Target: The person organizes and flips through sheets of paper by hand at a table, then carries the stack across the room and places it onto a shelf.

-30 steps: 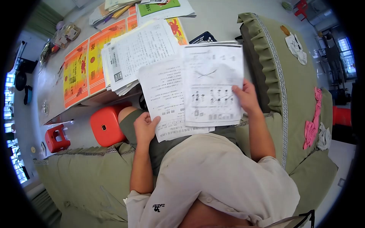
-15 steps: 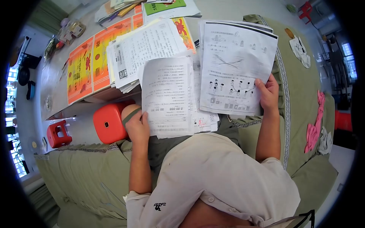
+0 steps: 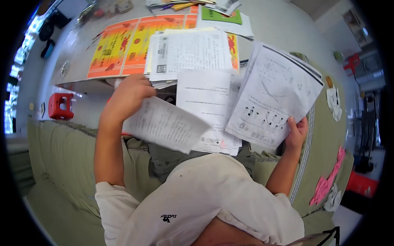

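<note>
My left hand [image 3: 129,96] is closed on the upper left edge of a printed sheet [image 3: 166,123], which hangs tilted and slightly blurred over my lap. Beside it, a stack of worksheets [image 3: 205,88] lies partly on my lap, its upper end near the table edge. My right hand [image 3: 297,133] grips several worksheets [image 3: 275,96] by their lower right corner, thumb on top. The top one shows small printed figures and crossing pencil lines. On the table, another pile of papers [image 3: 188,53] sits just past the lap stack.
Orange and yellow printed posters [image 3: 108,51] cover part of the table [image 3: 78,53]. A green booklet [image 3: 221,15] and pens [image 3: 182,6] lie at the back. A red stool [image 3: 61,105] stands at left. The green sofa [image 3: 61,151] surrounds me, with a pink cloth [image 3: 328,180] on its right.
My left hand has lifted a sheet off the lap stack and swung it left, uncovering another page. My right hand's worksheets have tilted clockwise. The view has shifted.
</note>
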Demonstrator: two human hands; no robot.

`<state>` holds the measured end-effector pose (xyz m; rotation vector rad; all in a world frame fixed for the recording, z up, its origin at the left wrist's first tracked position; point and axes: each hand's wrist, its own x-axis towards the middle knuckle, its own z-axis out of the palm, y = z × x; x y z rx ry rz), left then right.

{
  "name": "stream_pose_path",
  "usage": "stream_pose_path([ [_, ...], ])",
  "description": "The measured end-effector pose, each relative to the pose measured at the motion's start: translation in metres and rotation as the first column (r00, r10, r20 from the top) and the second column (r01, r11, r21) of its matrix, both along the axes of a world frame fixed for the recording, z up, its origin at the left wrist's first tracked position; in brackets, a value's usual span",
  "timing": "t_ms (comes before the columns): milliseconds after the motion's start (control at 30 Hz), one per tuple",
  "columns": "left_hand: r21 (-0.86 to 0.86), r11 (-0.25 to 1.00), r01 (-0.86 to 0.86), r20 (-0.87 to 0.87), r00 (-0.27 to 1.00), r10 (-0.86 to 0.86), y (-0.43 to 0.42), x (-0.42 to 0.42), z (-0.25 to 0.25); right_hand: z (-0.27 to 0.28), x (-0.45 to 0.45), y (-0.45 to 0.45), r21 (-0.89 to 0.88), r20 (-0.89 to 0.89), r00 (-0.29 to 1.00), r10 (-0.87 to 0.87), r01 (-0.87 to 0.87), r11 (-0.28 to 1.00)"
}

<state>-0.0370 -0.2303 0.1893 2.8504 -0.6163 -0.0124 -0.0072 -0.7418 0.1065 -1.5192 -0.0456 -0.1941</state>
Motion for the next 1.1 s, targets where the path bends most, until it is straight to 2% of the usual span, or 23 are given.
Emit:
stream_pose_path([
  [33,-0.015,0.996,0.084,0.028,0.996,-0.084,-0.006,0.002,0.009,0.001,0.000,0.001,-0.004,0.000,1.000,0.016,-0.016,1.000],
  [133,-0.107,0.981,0.161,0.217,0.967,-0.135,-0.028,-0.010,0.038,0.005,-0.003,0.007,0.005,-0.010,0.999,0.035,-0.035,0.999],
  [233,-0.095,0.982,0.162,0.255,0.958,-0.133,-0.025,-0.022,0.053,0.011,-0.002,0.012,0.021,-0.031,0.997,0.069,-0.069,0.997],
  [267,-0.156,0.977,0.145,0.206,0.972,-0.111,-0.018,-0.026,0.051,0.012,-0.002,0.013,0.024,-0.042,0.996,0.083,-0.082,0.996],
  [400,-0.424,0.905,0.032,0.237,0.968,0.077,-0.002,-0.038,0.012,0.015,0.000,0.014,0.020,-0.046,0.992,0.118,-0.117,0.993],
  [500,-0.517,0.856,0.002,0.213,0.969,0.127,0.000,-0.045,0.000,0.017,0.002,0.012,0.032,-0.056,0.988,0.146,-0.144,0.989],
  [800,-0.616,0.788,-0.022,0.171,0.972,0.161,-0.002,-0.044,0.012,0.010,0.002,0.007,0.052,-0.082,0.984,0.156,-0.152,0.987],
  [900,-0.652,0.758,0.022,0.207,0.967,0.150,-0.016,-0.036,0.021,0.010,0.002,0.009,0.072,-0.087,0.986,0.145,-0.139,0.988],
  [1033,-0.638,0.769,0.042,0.228,0.964,0.136,-0.061,-0.022,0.017,0.011,0.001,0.011,0.082,-0.084,0.987,0.139,-0.132,0.988],
  [1100,-0.504,0.863,0.046,0.263,0.959,0.102,-0.077,-0.013,0.010,0.011,0.001,0.010,0.079,-0.090,0.987,0.134,-0.127,0.989],
])
